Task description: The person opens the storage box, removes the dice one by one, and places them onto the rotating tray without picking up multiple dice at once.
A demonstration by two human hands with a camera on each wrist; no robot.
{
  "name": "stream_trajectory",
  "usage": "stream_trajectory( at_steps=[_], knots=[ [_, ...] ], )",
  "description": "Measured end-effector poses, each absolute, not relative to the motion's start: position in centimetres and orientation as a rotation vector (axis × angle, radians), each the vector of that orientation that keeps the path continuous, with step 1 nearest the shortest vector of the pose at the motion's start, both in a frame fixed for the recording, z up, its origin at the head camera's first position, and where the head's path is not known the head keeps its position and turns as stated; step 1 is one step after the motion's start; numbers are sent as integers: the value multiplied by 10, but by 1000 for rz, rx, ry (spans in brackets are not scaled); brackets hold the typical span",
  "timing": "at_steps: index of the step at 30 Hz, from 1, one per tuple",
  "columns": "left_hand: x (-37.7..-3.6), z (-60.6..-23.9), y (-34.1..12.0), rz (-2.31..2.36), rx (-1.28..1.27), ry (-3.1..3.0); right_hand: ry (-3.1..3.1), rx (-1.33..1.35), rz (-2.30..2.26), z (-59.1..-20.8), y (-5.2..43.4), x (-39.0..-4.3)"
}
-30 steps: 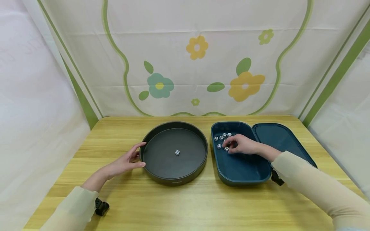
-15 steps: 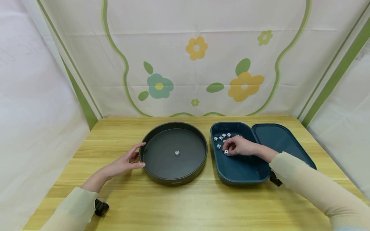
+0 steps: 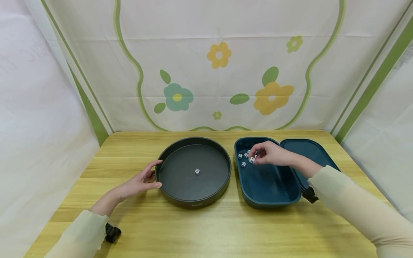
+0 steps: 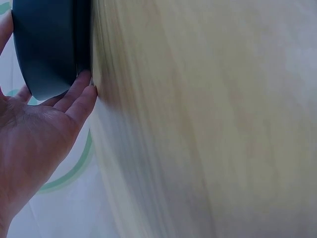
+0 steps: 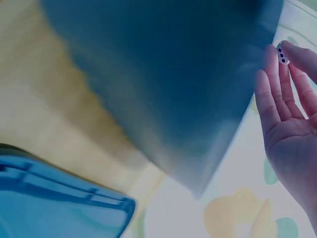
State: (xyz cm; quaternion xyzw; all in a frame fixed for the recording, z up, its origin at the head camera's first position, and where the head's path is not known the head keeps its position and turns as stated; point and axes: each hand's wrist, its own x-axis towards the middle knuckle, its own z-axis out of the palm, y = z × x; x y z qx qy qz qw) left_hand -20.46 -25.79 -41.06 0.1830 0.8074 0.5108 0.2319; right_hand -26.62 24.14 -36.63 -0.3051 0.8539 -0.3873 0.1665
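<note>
My left hand [image 3: 138,183] rests against the left side of a round dark baking pan [image 3: 193,191], thumb and fingers spread and touching its rim and wall. In the left wrist view the fingers [image 4: 74,96] lie along the pan's outer wall. One white die [image 3: 197,172] sits inside the pan. My right hand [image 3: 274,154] is over a deep blue rectangular box [image 3: 269,188] and pinches a die [image 5: 282,53] between thumb and fingertips. Several other dice [image 3: 243,164] lie in the box's far left part, some hidden behind the fingers.
A flat blue lid [image 3: 306,150] lies right of the box, partly under my right forearm. Pan and box stand side by side on the wooden table [image 3: 206,233], a narrow gap between them. A flower-printed cloth [image 3: 180,46] hangs behind the table.
My right hand's fingers closed on a die in the box, and the hand has lifted with it, moving slightly farther back. The left hand and the pan have stayed put.
</note>
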Motion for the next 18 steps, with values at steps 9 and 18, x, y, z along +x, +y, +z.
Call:
stream_trajectory(
  at_steps=[9,18],
  knots=[
    [-205,-411,-257,1403,499,2215,2415,-903,-1132,-334,221,-262],
    [-206,-412,-258,1406,497,2211,2403,-975,-1076,-312,187,-269]
  ],
)
